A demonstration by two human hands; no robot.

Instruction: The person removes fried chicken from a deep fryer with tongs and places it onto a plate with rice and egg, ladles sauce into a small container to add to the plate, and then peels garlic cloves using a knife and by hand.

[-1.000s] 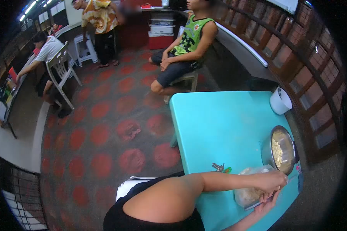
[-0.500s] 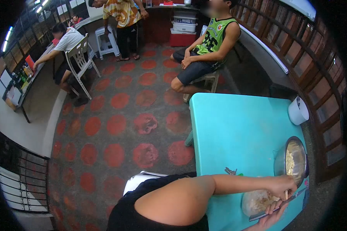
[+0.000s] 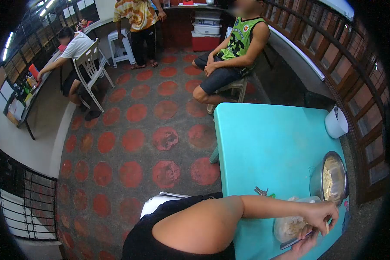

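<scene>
My left hand (image 3: pixel 320 215) is closed in a pinch on a small pale piece of food (image 3: pixel 327 227), over the right edge of the plastic bag. Just below it, my right hand (image 3: pixel 304 248) has its fingers wrapped round a knife (image 3: pixel 290 244), whose blade is largely hidden. Beneath my left forearm sits a clear plastic bag (image 3: pixel 286 228) with pale and brownish contents. A steel bowl (image 3: pixel 317 175) holding pale cut pieces (image 3: pixel 327 184) stands beyond my left hand. Both hands are close together above the table (image 3: pixel 268 143).
Keys (image 3: pixel 261 191) lie on the turquoise table by a small green item. A white tub (image 3: pixel 336 123) stands at its far right corner. One person in a green jersey (image 3: pixel 242 41) sits beyond the table. Another sits on a white chair (image 3: pixel 89 59); a third stands behind.
My left hand has shifted slightly right and down with the pale piece. The knife has turned, and less of its blade shows beyond my fingers. The whole view has shifted slightly.
</scene>
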